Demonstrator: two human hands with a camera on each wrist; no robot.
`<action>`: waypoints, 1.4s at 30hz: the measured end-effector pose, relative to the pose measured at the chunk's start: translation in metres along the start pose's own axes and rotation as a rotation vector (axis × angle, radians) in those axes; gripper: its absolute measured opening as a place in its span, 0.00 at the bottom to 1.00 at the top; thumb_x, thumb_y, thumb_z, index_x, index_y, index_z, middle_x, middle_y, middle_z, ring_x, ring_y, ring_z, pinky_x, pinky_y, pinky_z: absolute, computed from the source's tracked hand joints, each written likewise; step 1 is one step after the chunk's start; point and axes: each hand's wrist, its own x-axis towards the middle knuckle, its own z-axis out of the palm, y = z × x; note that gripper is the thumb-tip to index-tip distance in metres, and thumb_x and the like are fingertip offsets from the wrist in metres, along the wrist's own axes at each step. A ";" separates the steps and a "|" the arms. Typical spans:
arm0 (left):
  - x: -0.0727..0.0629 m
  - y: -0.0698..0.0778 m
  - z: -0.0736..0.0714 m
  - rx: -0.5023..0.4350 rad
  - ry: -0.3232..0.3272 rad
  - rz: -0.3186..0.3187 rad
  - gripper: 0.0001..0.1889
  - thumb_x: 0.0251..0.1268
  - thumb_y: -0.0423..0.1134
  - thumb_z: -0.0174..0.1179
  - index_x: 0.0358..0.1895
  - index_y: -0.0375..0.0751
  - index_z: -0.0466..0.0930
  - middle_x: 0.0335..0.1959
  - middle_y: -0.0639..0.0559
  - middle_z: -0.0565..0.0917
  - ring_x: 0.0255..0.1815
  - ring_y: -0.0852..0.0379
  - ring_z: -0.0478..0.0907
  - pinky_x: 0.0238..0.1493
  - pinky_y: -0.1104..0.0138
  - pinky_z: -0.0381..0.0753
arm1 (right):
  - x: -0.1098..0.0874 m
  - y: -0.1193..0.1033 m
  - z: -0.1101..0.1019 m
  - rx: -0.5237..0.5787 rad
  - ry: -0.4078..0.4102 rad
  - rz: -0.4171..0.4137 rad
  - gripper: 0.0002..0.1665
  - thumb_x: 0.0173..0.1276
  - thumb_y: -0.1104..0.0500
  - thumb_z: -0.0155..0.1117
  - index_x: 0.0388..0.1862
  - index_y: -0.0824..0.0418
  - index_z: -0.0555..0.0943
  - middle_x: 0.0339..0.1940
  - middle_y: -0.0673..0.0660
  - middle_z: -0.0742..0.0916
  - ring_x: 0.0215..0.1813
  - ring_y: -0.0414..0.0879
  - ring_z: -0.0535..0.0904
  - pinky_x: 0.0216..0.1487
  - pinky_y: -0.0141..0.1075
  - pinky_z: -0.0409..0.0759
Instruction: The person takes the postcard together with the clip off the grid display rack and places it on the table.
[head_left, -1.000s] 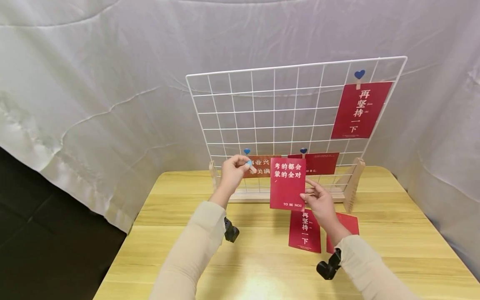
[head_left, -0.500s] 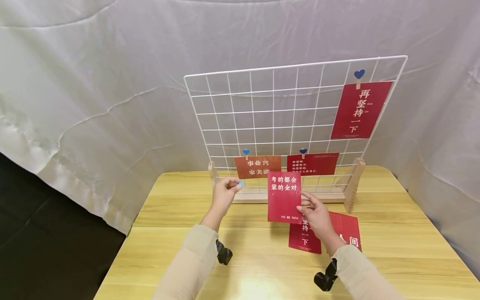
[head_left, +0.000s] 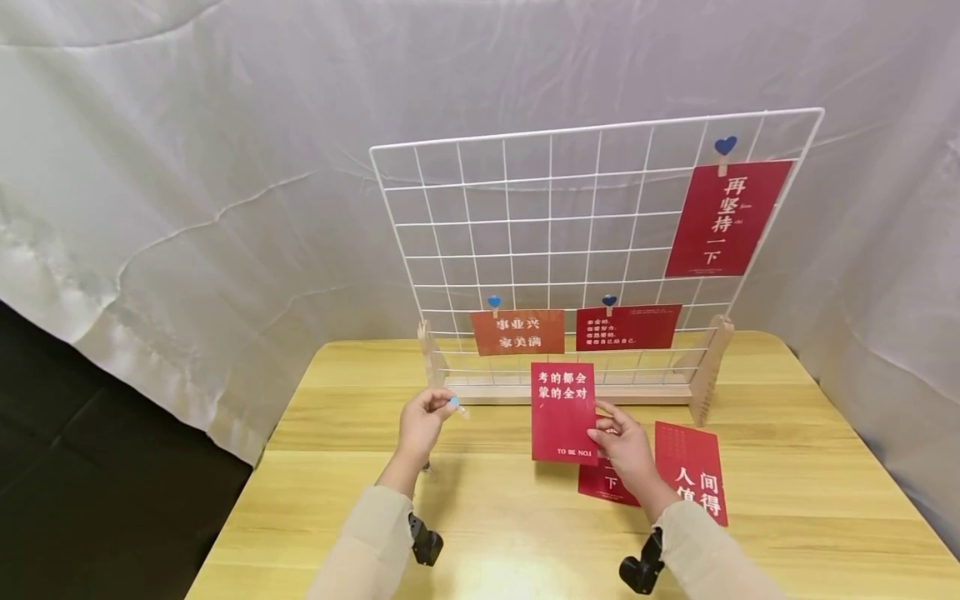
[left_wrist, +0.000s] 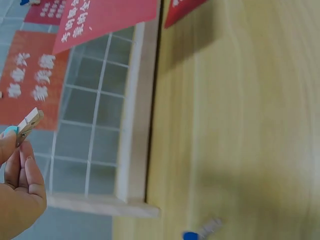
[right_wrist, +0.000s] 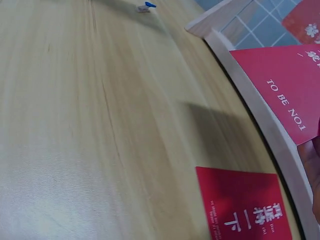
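Note:
My left hand (head_left: 420, 425) pinches a small wooden clothespin (left_wrist: 30, 124) by its light blue heart end, left of centre and in front of the grid. The clothespin's jaws point away from the fingers with nothing between them. In my right hand (head_left: 628, 446) is a red card (head_left: 562, 421) with white lettering, held upright by its right edge between thumb and fingers. Behind it, a white wire grid (head_left: 600, 128) stands in a wooden base (head_left: 495, 392). The right wrist view catches only the lower part of the held card and a bit of the hand.
Clothespins hold an orange-red card (head_left: 517, 333), a dark red card (head_left: 630, 329) and a tall red card (head_left: 727, 221) on the grid. Two red cards, one partly covered (head_left: 609, 487) and one at right (head_left: 690, 467), lie on the table. A blue-heart clothespin (right_wrist: 144, 9) lies at left.
Both hands have come down and back from the grid, the left also leftward, with the clothespin and the card still held. The two low hanging cards are now uncovered.

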 end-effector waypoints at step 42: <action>-0.065 -0.092 -0.085 0.077 0.101 -0.311 0.10 0.53 0.27 0.54 0.39 0.24 0.72 0.35 0.42 0.77 0.37 0.51 0.74 0.43 0.61 0.74 | -0.002 0.044 0.025 -0.070 -0.061 0.154 0.26 0.57 0.72 0.55 0.56 0.66 0.66 0.28 0.58 0.75 0.24 0.43 0.71 0.20 0.31 0.73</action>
